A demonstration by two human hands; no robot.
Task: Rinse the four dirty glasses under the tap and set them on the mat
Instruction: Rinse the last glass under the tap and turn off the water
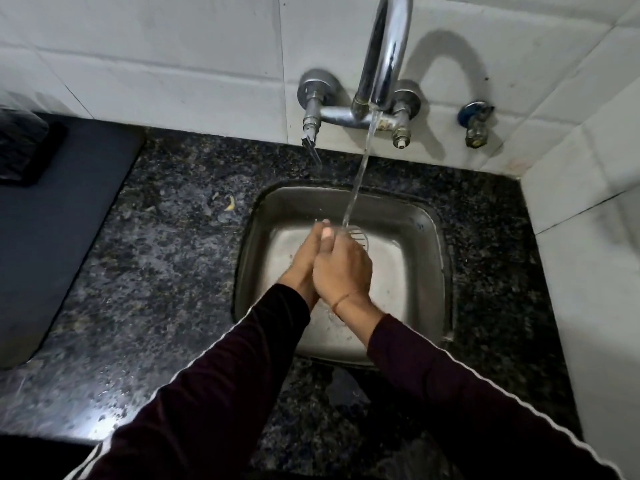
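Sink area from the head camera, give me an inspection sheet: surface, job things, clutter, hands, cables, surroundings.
Surface: dark speckled stone counter around a steel sink; wet glare at its near left edge.
Job's things: tap running, stream falling to the hands; a clear glass, barely visible, held between them; dark mat on the left, no glasses seen on it.
Clutter: small yellowish scrap on the counter; dark object at the mat's far end, unclear.
Hands: left hand and right hand pressed together around the glass over the sink.
Cables: nothing seen.
Surroundings: white tiled wall; small side valve.
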